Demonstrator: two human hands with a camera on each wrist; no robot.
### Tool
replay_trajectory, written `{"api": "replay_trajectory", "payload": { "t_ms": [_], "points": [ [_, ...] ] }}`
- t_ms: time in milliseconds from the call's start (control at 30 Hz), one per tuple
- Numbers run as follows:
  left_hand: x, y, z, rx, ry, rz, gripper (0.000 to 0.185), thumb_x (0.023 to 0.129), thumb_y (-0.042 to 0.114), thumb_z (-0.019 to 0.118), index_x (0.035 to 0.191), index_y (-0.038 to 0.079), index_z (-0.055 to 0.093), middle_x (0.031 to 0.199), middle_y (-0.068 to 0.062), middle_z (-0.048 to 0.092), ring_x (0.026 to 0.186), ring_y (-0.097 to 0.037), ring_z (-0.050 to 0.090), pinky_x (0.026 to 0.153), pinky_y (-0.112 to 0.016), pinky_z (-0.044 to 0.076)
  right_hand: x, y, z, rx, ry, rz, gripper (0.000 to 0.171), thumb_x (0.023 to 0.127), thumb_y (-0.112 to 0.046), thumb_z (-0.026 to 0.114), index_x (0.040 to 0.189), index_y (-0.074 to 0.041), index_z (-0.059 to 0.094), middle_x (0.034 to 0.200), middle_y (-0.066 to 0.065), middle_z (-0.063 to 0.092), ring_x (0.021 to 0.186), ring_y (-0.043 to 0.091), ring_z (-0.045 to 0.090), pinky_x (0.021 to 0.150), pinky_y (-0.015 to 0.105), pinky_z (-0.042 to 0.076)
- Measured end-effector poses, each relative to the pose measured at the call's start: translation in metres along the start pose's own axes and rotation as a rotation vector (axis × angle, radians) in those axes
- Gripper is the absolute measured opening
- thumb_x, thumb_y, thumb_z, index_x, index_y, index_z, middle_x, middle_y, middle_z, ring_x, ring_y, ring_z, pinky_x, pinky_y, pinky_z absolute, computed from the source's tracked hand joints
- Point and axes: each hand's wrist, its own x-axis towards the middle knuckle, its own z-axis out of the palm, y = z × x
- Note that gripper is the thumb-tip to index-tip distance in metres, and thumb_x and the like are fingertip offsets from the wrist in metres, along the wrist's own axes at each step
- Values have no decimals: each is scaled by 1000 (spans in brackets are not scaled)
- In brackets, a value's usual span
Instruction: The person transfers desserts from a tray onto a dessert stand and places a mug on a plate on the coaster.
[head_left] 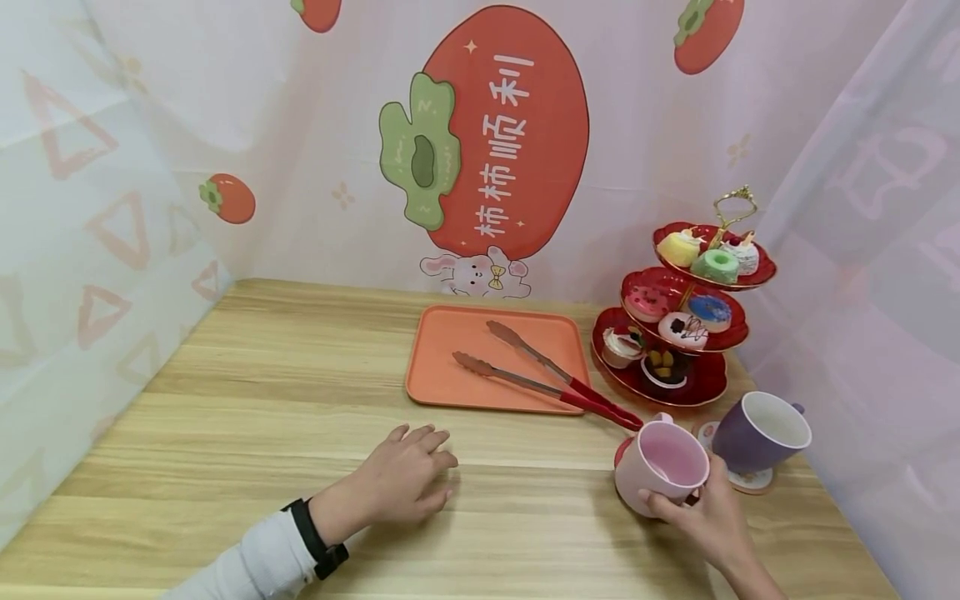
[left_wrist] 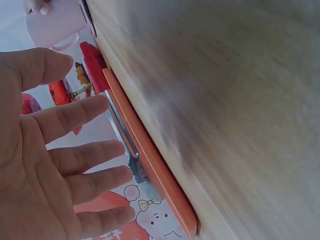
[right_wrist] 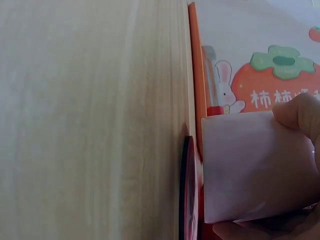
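At the right of the head view my right hand [head_left: 708,521] grips a pink mug [head_left: 636,477], thumb on its near side and fingers around the far side. The mug's handle points away from me. A round red coaster [head_left: 622,451] peeks out behind the mug; in the right wrist view the dark-edged coaster [right_wrist: 188,192] lies close by the mug's base. My left hand [head_left: 405,479] is held low over the wooden table with nothing in it. Its fingers are spread in the left wrist view, palm showing.
Red-handled tongs [head_left: 531,385] lie across an orange tray [head_left: 431,333], their handle end reaching toward the pink mug. A three-tier red stand [head_left: 716,385] carries several small cakes. Beside it, a purple mug [head_left: 738,437] stands on a patterned coaster [head_left: 756,482]. Printed cloth hangs around the table.
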Motion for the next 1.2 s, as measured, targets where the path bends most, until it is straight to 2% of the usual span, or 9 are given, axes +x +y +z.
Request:
{"api": "replay_trajectory", "payload": {
  "t_ms": [200,267,500,567,767,1067,1200],
  "points": [
    [0,1,-1,-8,-8,6,30,85,34,61,106,14,67,121,-15,55,112,-37,50,87,-58,39,3,6,-5,-36,57,29,84,60,-9,87,122,11,36,109,26,52,96,33,53,69,8,39],
    [-1,1,-1,-10,-14,4,29,84,34,61,106,15,67,121,-15,55,113,-37,50,87,-58,39,3,7,-6,-49,71,58,87,60,-11,87,123,13,32,109,29,51,97,36,52,69,5,35],
    [-1,3,-2,-11,-32,3,29,84,33,59,106,16,67,121,-13,55,113,-35,50,87,-57,40,7,15,-11,-59,77,105,88,62,-14,87,125,13,31,110,29,50,99,37,51,69,5,34],
    [0,3,-2,-8,-27,2,28,84,33,60,105,16,68,121,-13,55,112,-35,51,86,-57,40,7,16,-12,-71,76,105,88,61,-14,87,124,13,31,111,29,49,100,38,50,72,10,34],
    [-1,4,-1,-5,-41,-19,29,84,34,59,106,17,68,122,-13,54,113,-35,50,87,-57,39,8,14,-14,-104,59,129,91,59,-15,88,124,14,31,113,29,46,102,41,48,81,39,34],
    [-1,4,0,5,-32,-13,28,84,33,60,105,17,68,121,-13,55,112,-35,50,87,-57,38,8,14,-16,-86,23,154,96,60,-15,88,127,15,27,116,32,42,105,44,44,86,52,34],
    [-1,4,-1,-6,-35,-26,27,83,31,60,105,17,68,121,-13,54,112,-35,50,87,-58,38,9,15,-15,-87,20,93,88,59,-15,88,123,13,35,112,28,49,100,36,50,81,27,42]
  ]
}}
